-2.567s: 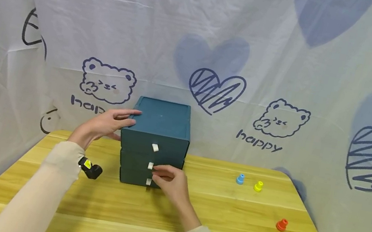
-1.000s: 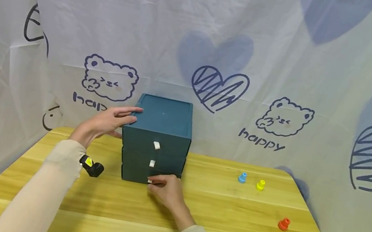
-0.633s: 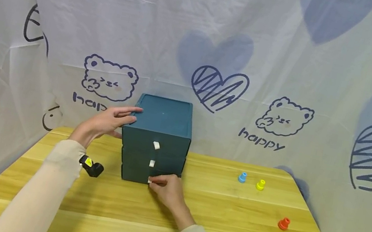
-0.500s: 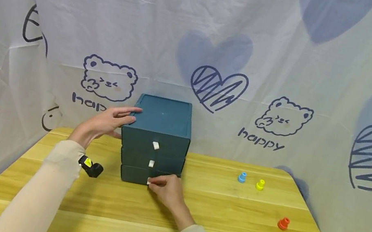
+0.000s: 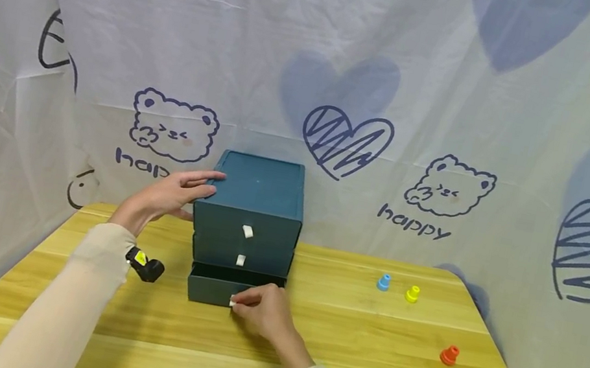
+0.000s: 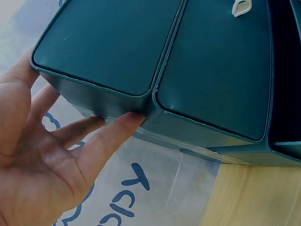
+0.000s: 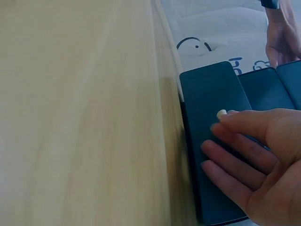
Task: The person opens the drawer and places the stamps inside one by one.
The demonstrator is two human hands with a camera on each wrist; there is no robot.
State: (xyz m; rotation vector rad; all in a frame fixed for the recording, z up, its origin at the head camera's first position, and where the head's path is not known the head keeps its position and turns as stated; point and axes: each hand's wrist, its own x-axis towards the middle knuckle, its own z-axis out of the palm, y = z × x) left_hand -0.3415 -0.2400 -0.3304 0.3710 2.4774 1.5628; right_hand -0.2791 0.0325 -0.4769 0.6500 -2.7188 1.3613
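A dark teal chest of drawers (image 5: 258,185) stands at the back of the table, with three drawers and white pull tabs. Its bottom drawer (image 5: 209,291) is partly pulled out, and the dark gap above its front shows. My right hand (image 5: 267,316) pinches the white pull tab (image 7: 221,114) of that drawer between thumb and forefinger. My left hand (image 5: 165,195) steadies the chest at its left side, fingers extended over the top edge and thumb against the side, as the left wrist view (image 6: 56,146) confirms. The upper two drawers are closed.
On the right of the wooden table (image 5: 360,353) stand small cone-shaped pieces: a blue one (image 5: 383,282), a yellow one (image 5: 412,294) and a red one (image 5: 450,355). A printed cloth (image 5: 451,106) hangs close behind and along both sides.
My right hand has gone from the middle tab down to the bottom tab, then drawn the bottom drawer out toward me. The left hand stays on the chest.
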